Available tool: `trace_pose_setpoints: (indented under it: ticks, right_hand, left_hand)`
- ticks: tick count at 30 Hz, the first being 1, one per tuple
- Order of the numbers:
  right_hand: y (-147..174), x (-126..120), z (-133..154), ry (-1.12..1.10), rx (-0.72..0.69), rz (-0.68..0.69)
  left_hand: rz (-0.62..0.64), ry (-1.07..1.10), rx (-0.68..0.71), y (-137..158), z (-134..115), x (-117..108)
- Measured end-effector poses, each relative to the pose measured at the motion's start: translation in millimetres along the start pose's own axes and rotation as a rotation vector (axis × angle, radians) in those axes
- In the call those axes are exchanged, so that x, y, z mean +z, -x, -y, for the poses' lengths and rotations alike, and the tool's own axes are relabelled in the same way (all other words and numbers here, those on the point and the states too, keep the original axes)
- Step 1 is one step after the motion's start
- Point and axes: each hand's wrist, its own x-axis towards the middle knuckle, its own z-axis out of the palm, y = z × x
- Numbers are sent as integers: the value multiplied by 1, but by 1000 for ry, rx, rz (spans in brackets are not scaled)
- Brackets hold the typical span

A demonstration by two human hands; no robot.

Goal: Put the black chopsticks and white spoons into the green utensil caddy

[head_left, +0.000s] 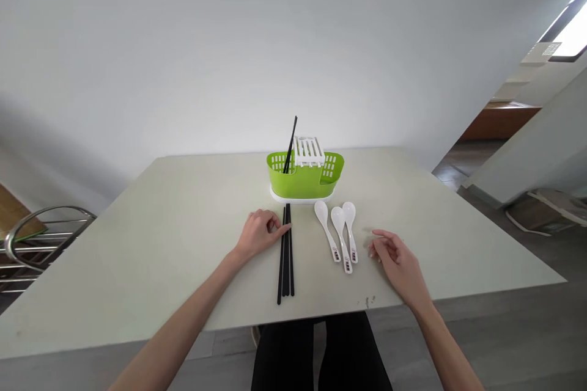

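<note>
Several black chopsticks [286, 256] lie together on the table, pointing toward me. My left hand [260, 232] rests just left of them, fingers loosely curled and thumb stretched over their upper part; it holds nothing. To their right lie three white soup spoons [340, 233], bowls pointing away from me. My right hand [395, 261] is on the table right of the spoons, apart from them, index finger extended, the others loosely bent, with nothing in it. Behind stands a green cutlery basket [302, 185] with a white slotted rack [309, 149] on top; black chopsticks [291, 143] lean in its left compartment.
The pale table [183, 195] reaches back to a white wall [220, 55]. Beyond its left edge is a metal rack [41, 247]. A dark stool-like object [545, 211] stands on the floor at the right. My legs [284, 354] are under the front edge.
</note>
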Motion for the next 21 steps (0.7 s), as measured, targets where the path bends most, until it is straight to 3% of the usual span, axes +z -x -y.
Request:
trace_pose_setpoints:
  ticks: [21]
  right_hand:
    - [-1,1,3,-6,53,-17]
  left_hand:
    - [17,-31,44,5,4,-4]
